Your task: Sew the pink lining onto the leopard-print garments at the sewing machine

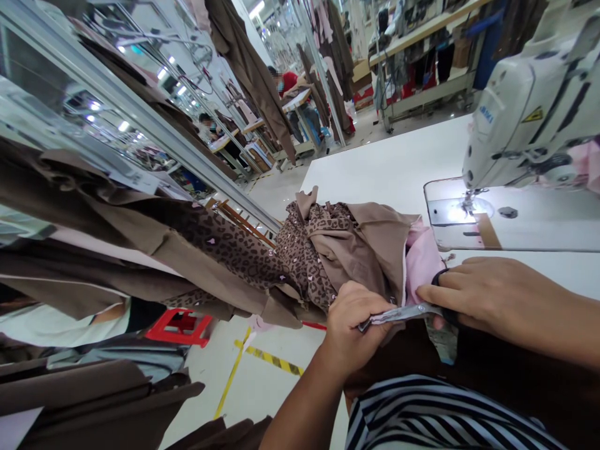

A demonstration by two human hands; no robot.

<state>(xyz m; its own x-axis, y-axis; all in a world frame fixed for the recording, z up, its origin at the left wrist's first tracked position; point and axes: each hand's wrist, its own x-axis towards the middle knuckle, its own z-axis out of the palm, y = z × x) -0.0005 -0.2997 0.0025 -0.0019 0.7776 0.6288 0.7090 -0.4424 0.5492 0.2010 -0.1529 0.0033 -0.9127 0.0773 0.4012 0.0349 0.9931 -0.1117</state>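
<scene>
Pink cloth [424, 259] lies just beyond our right fingers [432, 292], which grip the scissors [412, 311]; our left fingers [368, 304] pinch the brown garment [370, 250] beside the blades.

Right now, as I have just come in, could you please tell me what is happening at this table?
A person in striped clothing is at a white table, handling a bundle of brown, pink and leopard-print cloth with both hands. The right hand holds black-handled scissors pointing toward the left hand, which grips the cloth. Whether they are cutting, I cannot tell. The sewing machine stands to the right, and this cloth is not under its needle.
</scene>
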